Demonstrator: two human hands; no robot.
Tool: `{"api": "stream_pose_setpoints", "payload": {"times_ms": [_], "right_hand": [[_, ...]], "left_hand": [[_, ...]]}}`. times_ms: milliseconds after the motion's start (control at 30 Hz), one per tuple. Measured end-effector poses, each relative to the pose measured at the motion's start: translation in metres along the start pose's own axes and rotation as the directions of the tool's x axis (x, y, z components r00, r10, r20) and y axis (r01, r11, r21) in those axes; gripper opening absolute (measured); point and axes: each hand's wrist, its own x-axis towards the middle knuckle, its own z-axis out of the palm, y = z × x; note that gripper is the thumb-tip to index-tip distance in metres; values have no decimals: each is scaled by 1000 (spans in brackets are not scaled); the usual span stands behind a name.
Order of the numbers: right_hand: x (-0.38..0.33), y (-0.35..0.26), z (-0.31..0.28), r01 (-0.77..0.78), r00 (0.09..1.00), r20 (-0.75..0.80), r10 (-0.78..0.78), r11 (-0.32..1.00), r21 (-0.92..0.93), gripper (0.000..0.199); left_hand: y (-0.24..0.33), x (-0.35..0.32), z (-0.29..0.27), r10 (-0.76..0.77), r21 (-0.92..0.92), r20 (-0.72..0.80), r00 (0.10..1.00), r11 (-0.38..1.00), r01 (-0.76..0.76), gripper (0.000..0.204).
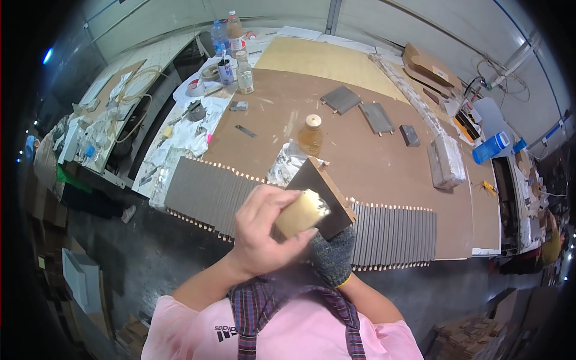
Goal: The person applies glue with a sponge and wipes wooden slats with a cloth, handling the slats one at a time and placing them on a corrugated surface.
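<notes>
My left hand [258, 225] is bare, its fingers and thumb closed around a pale yellow sponge-like block [295, 219] with a ragged whitish end. Just right of it, a dark grey board [333, 217] with a brown wooden edge stands tilted, gripped low down by my right hand [333, 257] in a dark knitted glove. The block overlaps the board in view; whether the two touch I cannot tell. Beyond the board stand a bottle of amber liquid [310, 137] with a pale cap and a crumpled white sheet [287, 162]. The gloved fingers are partly hidden behind the board.
Rows of grey slats with light pegs line the table's near edge, left [204, 192] and right [393, 235]. Farther back lie two grey panels [341, 99] [377, 117], a small dark block [410, 135] and a wrapped block [445, 161]. Bottles [234, 33] and a cup [225, 71] stand back left.
</notes>
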Motion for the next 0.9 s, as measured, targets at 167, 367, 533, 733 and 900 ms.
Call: {"api": "stream_pose_setpoints", "payload": {"times_ms": [167, 367, 533, 733, 900], "right_hand": [[3, 39, -4, -113, 989, 109, 102, 988, 102, 46], [-4, 35, -8, -53, 998, 29, 48, 975, 218, 45], [-6, 28, -10, 31, 999, 14, -32, 997, 66, 44], [-4, 41, -11, 22, 997, 70, -27, 998, 65, 41], [-11, 34, -15, -50, 997, 59, 42, 989, 136, 43]], "left_hand": [[10, 1, 9, 77, 25, 25, 997, 997, -78, 49], [12, 3, 16, 74, 55, 28, 997, 996, -76, 48], [12, 5, 18, 156, 17, 21, 988, 988, -156, 45], [11, 8, 20, 46, 91, 8, 999, 995, -47, 44], [4, 14, 21, 101, 89, 16, 995, 991, -103, 42]]}}
